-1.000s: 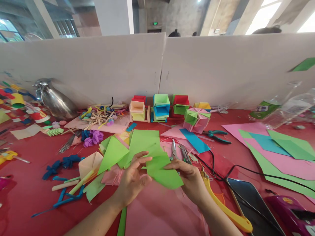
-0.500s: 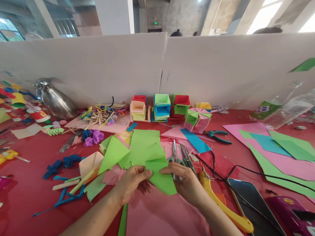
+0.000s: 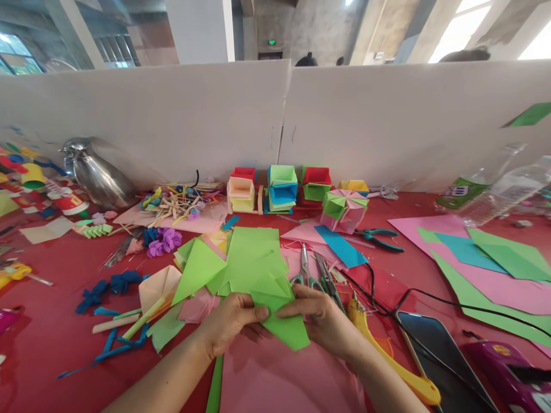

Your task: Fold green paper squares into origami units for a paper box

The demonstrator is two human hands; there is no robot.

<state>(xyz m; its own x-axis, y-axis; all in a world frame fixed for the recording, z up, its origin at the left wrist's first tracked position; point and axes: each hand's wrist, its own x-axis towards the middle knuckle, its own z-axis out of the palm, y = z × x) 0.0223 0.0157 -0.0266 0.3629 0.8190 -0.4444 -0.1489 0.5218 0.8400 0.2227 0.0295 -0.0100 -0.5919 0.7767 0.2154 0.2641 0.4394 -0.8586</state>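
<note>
— Where's the folded green paper point(image 3: 282, 327)?

— Lower centre of the frame, over a pink sheet point(image 3: 275, 378) on the red tabletop point(image 3: 51, 344), pinched from both sides. The left hand point(image 3: 232, 324) closes thumb and fingers on its left edge; the right hand point(image 3: 325, 321) grips the upper right edge.

— How does it lie?

— Long axis slanting from upper left to lower right, tip toward the lower right. Neither hand is nearer; both touch it.

— Anything unclear?

— Its top blends into the green sheets point(image 3: 252, 252) behind, and fingers cover the folds. Whether it rests on the pink sheet, I cannot tell.
</note>
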